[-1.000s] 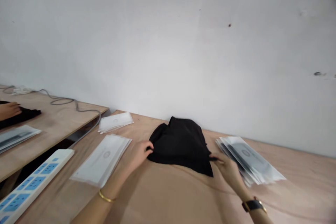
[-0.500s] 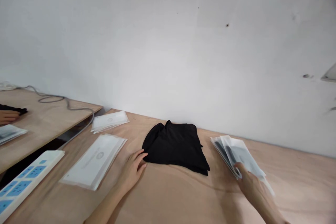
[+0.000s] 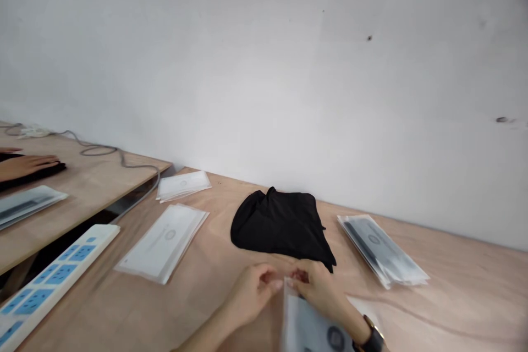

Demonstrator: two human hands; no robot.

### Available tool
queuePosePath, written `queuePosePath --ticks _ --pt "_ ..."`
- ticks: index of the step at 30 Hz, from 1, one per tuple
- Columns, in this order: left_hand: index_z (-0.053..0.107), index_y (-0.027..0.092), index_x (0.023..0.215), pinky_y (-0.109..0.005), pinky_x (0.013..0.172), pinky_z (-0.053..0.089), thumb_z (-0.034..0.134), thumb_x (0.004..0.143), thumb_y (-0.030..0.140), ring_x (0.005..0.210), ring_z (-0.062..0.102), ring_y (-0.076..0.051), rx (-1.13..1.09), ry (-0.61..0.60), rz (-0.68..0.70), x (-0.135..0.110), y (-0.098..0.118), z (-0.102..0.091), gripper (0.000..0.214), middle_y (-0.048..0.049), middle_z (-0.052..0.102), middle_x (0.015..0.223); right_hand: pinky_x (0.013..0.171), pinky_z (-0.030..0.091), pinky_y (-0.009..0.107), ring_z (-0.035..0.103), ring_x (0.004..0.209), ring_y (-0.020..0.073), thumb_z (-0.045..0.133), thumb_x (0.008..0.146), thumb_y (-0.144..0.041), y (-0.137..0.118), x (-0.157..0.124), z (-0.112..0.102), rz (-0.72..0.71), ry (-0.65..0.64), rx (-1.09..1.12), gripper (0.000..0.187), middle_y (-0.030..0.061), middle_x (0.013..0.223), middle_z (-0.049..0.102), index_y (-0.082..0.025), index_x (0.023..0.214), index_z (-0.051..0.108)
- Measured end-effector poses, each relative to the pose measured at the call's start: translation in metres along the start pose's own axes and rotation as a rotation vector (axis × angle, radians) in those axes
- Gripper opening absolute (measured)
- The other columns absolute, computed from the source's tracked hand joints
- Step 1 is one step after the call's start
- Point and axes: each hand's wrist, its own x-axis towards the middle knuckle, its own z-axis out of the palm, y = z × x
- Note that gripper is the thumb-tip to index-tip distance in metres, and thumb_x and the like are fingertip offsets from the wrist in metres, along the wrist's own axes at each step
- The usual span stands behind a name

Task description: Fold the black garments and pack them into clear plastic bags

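A folded black garment lies on the wooden table near the wall. In front of it my left hand and my right hand meet, both pinching the top edge of a clear plastic bag with a round printed mark. The bag hangs toward me and is blurred. A dark watch sits on my right wrist.
A stack of clear bags holding dark items lies right of the garment. Two piles of empty bags lie to the left. A white power strip with blue sockets bridges to a second table, where another person's hand rests on black cloth.
My right hand left the stack on the right with one bag and came to the middle. My left hand let go of the garment and joined it on the bag's edge.
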Motion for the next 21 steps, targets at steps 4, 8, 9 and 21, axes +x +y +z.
queuePosePath --ticks 4,8,9,21 --pt "0.060 0.016 0.073 -0.024 0.061 0.039 0.048 0.083 0.028 0.066 0.055 -0.016 -0.119 0.059 -0.008 0.009 0.006 0.020 0.020 -0.0001 0.059 0.067 0.050 0.032 0.023 0.045 0.051 0.0109 0.058 0.072 -0.029 -0.018 0.015 0.013 0.066 -0.003 0.439 0.013 -0.0042 0.054 0.053 -0.018 0.066 0.061" --pt "0.053 0.018 0.068 -0.023 0.061 0.037 0.046 0.081 0.025 0.066 0.052 -0.015 -0.092 0.223 0.012 0.017 -0.001 0.006 0.017 0.0016 0.054 0.065 0.050 0.030 0.023 0.039 0.051 0.0094 0.063 0.068 -0.035 -0.022 0.013 0.018 0.104 0.020 0.596 0.019 -0.0059 0.054 0.046 -0.019 0.062 0.054" --pt "0.052 0.019 0.068 -0.023 0.061 0.037 0.045 0.082 0.026 0.066 0.051 -0.016 -0.073 0.265 0.025 0.019 -0.003 -0.003 0.017 0.0017 0.054 0.065 0.051 0.030 0.023 0.039 0.051 0.0095 0.063 0.068 -0.036 -0.020 0.010 0.017 0.107 0.022 0.606 0.021 -0.0059 0.054 0.046 -0.019 0.061 0.053" --pt "0.051 0.020 0.068 -0.023 0.060 0.036 0.043 0.086 0.030 0.064 0.051 -0.015 0.078 0.317 0.080 0.024 -0.006 -0.058 0.021 0.0030 0.053 0.064 0.059 0.044 0.028 0.058 0.064 0.0180 0.051 0.079 -0.042 0.016 -0.016 0.023 0.060 0.134 0.396 0.031 0.0042 0.074 0.066 -0.019 0.090 0.069"
